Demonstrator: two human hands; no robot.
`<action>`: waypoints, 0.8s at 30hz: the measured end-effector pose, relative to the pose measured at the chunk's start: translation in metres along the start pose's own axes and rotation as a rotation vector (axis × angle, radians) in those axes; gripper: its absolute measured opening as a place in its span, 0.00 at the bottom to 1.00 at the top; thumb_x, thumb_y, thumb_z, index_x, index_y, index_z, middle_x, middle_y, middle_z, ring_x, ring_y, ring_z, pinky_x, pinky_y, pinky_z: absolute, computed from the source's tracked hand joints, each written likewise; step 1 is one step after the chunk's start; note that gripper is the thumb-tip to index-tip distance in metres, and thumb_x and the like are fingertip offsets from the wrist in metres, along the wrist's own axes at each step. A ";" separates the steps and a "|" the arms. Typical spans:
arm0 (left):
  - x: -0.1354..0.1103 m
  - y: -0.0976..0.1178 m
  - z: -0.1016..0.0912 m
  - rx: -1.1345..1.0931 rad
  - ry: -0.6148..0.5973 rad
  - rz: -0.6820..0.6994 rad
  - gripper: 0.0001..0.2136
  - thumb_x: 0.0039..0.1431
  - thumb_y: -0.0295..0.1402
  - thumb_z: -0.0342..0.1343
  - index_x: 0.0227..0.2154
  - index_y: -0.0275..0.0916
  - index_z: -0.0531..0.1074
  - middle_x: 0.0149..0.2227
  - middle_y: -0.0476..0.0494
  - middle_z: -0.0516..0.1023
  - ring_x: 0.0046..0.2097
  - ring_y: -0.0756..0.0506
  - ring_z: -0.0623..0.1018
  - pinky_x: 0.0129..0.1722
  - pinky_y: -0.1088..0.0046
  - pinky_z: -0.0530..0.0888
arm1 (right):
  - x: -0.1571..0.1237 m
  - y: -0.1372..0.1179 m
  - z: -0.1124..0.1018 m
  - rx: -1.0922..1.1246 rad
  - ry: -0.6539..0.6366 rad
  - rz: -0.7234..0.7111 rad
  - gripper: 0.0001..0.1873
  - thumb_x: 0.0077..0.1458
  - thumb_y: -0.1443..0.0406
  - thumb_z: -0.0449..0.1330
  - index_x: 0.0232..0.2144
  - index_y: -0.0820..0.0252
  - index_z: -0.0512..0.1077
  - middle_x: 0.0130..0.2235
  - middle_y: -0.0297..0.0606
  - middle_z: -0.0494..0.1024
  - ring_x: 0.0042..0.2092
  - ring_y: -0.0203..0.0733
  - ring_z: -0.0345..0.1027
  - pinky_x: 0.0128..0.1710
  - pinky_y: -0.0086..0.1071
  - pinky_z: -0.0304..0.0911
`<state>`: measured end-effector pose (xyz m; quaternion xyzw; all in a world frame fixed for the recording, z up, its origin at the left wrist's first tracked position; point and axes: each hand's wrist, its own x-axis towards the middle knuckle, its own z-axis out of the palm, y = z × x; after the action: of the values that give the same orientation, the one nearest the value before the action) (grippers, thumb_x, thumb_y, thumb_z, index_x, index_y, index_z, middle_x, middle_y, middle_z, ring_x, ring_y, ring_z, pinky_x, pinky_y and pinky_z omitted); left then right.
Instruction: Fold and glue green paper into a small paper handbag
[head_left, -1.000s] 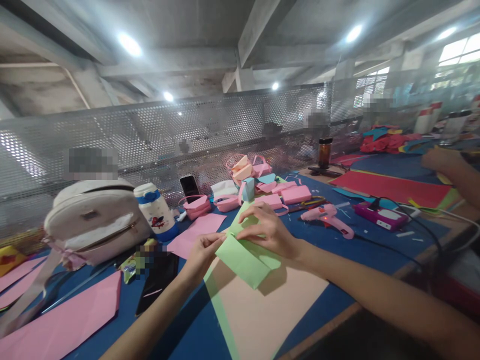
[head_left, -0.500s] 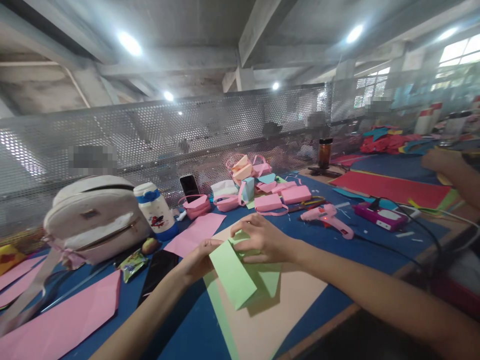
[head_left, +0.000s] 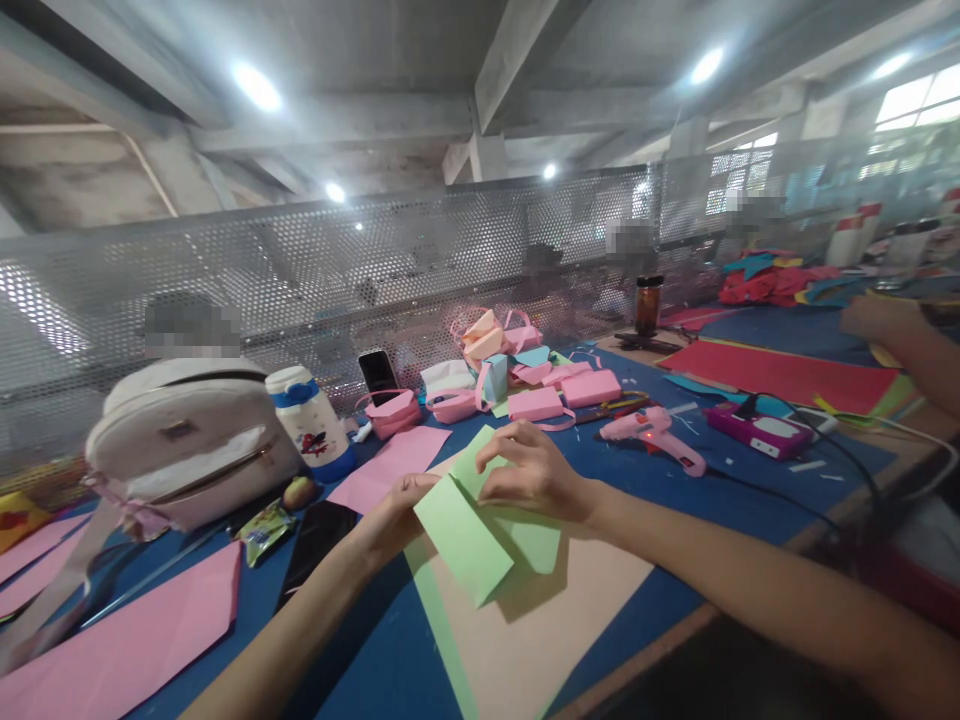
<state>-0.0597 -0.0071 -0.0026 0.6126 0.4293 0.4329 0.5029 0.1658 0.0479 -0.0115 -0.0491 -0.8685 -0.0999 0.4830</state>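
Two grips tight on green paper — left hand, right hand — mesh-backed blue table.

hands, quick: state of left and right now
left hand: closed, pinching the green paper at its left edge.
right hand: closed on the green paper, fingers curled over its top fold.

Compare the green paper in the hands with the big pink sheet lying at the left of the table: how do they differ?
Colour: the green paper is pale green, the pink sheet pink.
Pose: the green paper is folded and held above the table; the pink sheet lies flat on it.
Contact: the left hand and right hand both grip the green paper; no hand touches the pink sheet.
Both are plain coloured paper.
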 end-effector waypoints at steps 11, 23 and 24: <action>-0.008 0.004 0.006 0.266 0.386 0.259 0.15 0.54 0.45 0.64 0.34 0.37 0.84 0.33 0.43 0.86 0.36 0.41 0.82 0.37 0.71 0.77 | 0.006 0.002 -0.001 0.103 -0.017 0.268 0.19 0.70 0.59 0.51 0.37 0.59 0.78 0.37 0.41 0.79 0.40 0.45 0.66 0.44 0.39 0.59; -0.019 -0.022 0.032 0.601 0.392 0.497 0.15 0.63 0.36 0.58 0.50 0.41 0.79 0.47 0.43 0.84 0.44 0.40 0.85 0.42 0.69 0.81 | 0.002 -0.019 0.021 0.844 -0.168 0.866 0.18 0.55 0.52 0.65 0.34 0.63 0.80 0.36 0.43 0.81 0.39 0.47 0.70 0.41 0.37 0.63; -0.018 -0.025 0.032 0.592 0.392 0.478 0.15 0.63 0.37 0.58 0.51 0.42 0.78 0.48 0.43 0.83 0.46 0.40 0.84 0.45 0.67 0.81 | 0.001 -0.018 0.023 0.855 -0.168 0.882 0.19 0.54 0.52 0.65 0.34 0.64 0.80 0.35 0.43 0.81 0.39 0.47 0.70 0.40 0.37 0.63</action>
<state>-0.0362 -0.0292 -0.0324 0.7192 0.4683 0.5036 0.0996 0.1431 0.0350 -0.0248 -0.2130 -0.7646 0.4703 0.3859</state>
